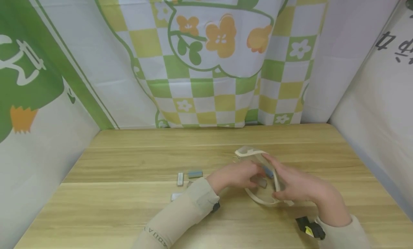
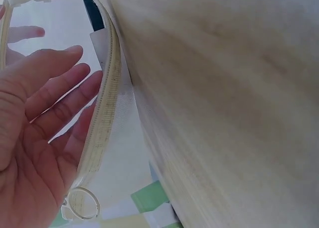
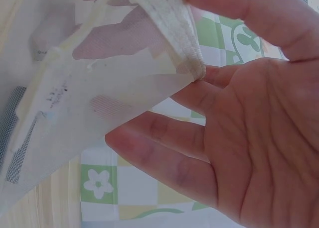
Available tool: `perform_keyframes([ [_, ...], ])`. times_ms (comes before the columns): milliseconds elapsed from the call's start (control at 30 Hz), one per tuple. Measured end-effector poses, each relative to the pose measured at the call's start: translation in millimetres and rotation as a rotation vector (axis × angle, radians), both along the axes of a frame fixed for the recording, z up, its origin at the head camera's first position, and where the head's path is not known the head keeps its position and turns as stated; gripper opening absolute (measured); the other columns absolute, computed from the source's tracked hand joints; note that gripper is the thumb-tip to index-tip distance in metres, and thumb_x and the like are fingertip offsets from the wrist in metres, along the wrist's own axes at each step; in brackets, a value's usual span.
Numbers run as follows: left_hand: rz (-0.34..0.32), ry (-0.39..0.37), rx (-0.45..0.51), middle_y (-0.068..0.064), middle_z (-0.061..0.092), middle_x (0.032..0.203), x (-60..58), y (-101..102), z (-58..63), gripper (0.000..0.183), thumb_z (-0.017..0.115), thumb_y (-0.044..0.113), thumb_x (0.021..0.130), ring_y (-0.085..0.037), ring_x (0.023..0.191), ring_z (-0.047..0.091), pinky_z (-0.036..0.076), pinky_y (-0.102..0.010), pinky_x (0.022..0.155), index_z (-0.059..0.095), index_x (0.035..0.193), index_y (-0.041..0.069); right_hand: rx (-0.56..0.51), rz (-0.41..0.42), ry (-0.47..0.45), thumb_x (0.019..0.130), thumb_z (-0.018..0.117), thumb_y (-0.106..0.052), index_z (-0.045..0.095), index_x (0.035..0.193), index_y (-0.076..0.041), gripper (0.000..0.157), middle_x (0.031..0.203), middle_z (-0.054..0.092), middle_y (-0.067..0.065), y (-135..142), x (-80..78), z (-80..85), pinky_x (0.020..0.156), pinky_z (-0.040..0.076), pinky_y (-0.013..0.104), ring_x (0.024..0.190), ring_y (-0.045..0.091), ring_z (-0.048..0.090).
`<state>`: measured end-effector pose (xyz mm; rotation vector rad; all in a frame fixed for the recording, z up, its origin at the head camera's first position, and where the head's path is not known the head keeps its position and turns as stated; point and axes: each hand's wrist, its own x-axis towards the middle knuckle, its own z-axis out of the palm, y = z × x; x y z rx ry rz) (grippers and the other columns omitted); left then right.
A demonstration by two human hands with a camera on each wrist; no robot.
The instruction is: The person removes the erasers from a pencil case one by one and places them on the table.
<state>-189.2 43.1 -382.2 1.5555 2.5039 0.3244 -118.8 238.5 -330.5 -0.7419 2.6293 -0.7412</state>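
Observation:
A see-through mesh zip pouch (image 1: 253, 198) with a cream zipper edge stands open on the wooden table. On its right side, my right hand (image 1: 295, 182) grips the rim, some fingers lying against the outside mesh in the right wrist view. My left hand (image 1: 240, 174) reaches into the mouth, its fingers loosely extended in the left wrist view. A small grey block (image 1: 262, 183) lies by the left fingertips inside the pouch, and a blue block (image 1: 268, 172) sits deeper in. Whether the left fingers touch the grey block is unclear.
Left of the pouch, a blue-topped block (image 1: 195, 174), a grey block (image 1: 180, 179) and a whitish block (image 1: 175, 196) lie on the table (image 1: 113, 202). Another is partly hidden by the left sleeve (image 1: 190, 202). A patterned curtain (image 1: 213, 87) hangs behind the table.

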Motion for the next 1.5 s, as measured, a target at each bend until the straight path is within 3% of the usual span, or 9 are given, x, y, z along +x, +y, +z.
perform_keyframes([
  [167,-0.014,-0.057,-0.01,0.002,0.068,0.117,-2.0,-0.1,-1.4,0.03,0.073,0.017,0.088,-0.007,0.104,0.06,0.045,-0.015,0.093,0.072,0.117,0.013,-0.008,0.0,-0.007,0.078,0.08,-0.018,0.006,0.158,-0.008,0.11,0.144,0.043,0.035,0.4,0.6,0.5,0.08,0.052,0.038,0.085,0.016,0.058],
  [300,-0.026,-0.09,-0.058,0.004,0.065,0.112,-2.8,0.6,-1.9,0.039,0.077,0.015,0.082,-0.005,0.097,0.054,0.043,-0.014,0.087,0.07,0.121,0.014,0.0,0.0,0.0,0.078,0.08,-0.018,0.006,0.158,-0.008,0.11,0.145,0.042,0.036,0.5,1.1,0.1,0.082,0.052,0.04,0.084,0.015,0.057],
  [733,-0.037,-0.05,-0.141,0.009,0.069,0.099,-0.3,2.6,-0.8,0.029,0.076,0.018,0.083,-0.004,0.085,0.053,0.044,-0.015,0.08,0.073,0.112,0.015,-0.022,-0.003,-0.032,0.08,0.079,-0.017,0.003,0.159,-0.008,0.11,0.142,0.044,0.034,1.8,0.7,-0.4,0.07,0.046,0.027,0.064,0.01,0.05],
  [967,-0.033,-0.079,-0.135,0.008,0.07,0.1,-0.3,3.3,0.4,0.027,0.075,0.013,0.083,-0.004,0.086,0.054,0.045,-0.014,0.082,0.074,0.11,0.015,-0.031,0.002,-0.019,0.08,0.079,-0.017,0.003,0.158,-0.007,0.109,0.148,0.037,0.037,2.2,0.4,-0.9,0.075,0.047,0.03,0.076,0.014,0.053],
  [1200,-0.021,-0.11,-0.126,0.009,0.069,0.1,0.3,3.9,0.2,0.026,0.075,0.012,0.082,-0.003,0.085,0.056,0.045,-0.014,0.078,0.073,0.107,0.016,-0.045,0.002,-0.041,0.081,0.077,-0.014,0.001,0.159,-0.007,0.109,0.137,0.046,0.033,3.2,0.7,-0.5,0.068,0.045,0.026,0.056,0.006,0.045],
  [1500,-0.05,-0.115,-0.101,0.008,0.071,0.099,1.9,2.8,4.2,0.025,0.075,0.011,0.08,-0.002,0.084,0.058,0.045,-0.012,0.078,0.073,0.105,0.013,-0.043,0.01,-0.03,0.08,0.078,-0.015,0.0,0.159,-0.008,0.111,0.141,0.043,0.033,4.4,0.0,-1.0,0.069,0.046,0.026,0.057,0.006,0.047],
])
